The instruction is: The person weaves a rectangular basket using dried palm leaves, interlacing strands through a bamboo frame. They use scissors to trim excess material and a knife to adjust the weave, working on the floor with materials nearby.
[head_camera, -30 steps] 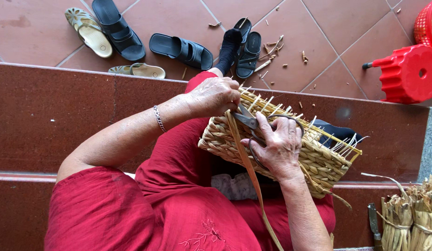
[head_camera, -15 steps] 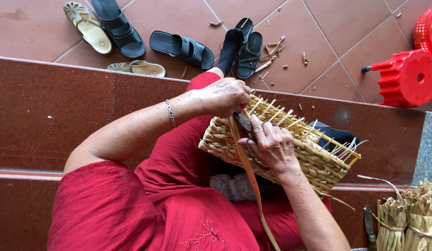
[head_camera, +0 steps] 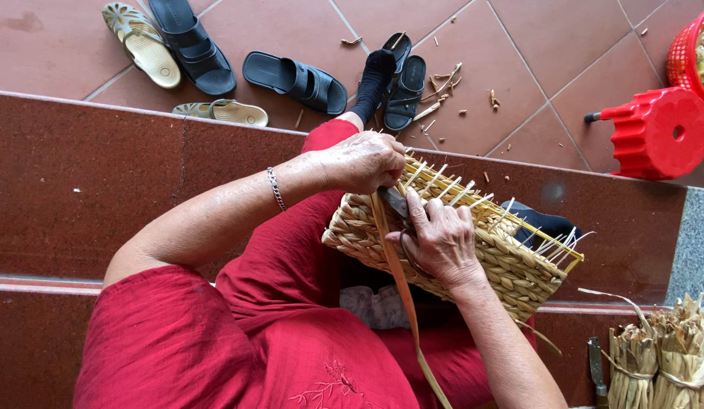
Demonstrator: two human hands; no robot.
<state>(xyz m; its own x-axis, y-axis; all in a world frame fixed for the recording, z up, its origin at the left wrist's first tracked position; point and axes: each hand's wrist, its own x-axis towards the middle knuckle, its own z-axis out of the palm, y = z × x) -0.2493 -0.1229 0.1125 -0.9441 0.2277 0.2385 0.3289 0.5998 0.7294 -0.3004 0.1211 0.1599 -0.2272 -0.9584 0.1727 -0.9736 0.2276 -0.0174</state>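
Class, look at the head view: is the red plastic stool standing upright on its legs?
No: the red plastic stool lies tipped on its side on the tiled floor, its round seat top facing the camera.

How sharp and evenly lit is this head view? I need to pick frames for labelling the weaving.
Head view: soft, even daylight, no hard shadows or glare; left hand, right hand and woven basket are crisp, with no motion blur; a faint sheen on the polished red step; the step edges bow slightly, so there is mild wide-angle distortion.
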